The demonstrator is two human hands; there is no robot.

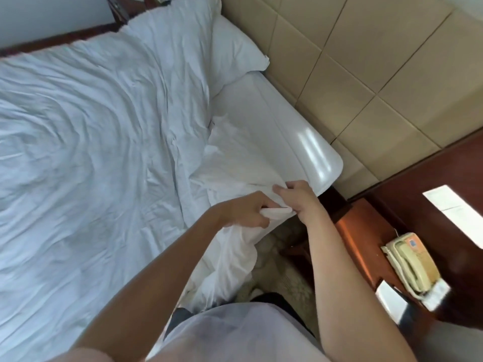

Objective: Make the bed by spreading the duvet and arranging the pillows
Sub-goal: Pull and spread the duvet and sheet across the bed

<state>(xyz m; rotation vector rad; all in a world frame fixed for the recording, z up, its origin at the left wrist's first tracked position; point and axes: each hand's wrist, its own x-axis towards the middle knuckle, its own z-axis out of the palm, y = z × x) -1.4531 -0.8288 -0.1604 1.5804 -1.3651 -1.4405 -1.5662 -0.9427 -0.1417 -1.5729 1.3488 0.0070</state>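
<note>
A white, wrinkled duvet [91, 142] covers most of the bed, and its near corner hangs over the bed's side. My left hand [245, 209] grips a bunched fold of that duvet corner. My right hand [298, 198] pinches the same edge right beside it, with the fingers curled into the cloth. A white pillow [235, 53] lies at the head of the bed against the headboard, partly under the duvet's top edge. Bare white mattress [287, 142] shows between the pillow and my hands.
A padded beige headboard [366, 61] runs along the right. A dark wooden nightstand [431, 205] stands close at my right with a cream telephone [407, 262] and papers on it. Patterned carpet [282, 273] shows between bed and nightstand.
</note>
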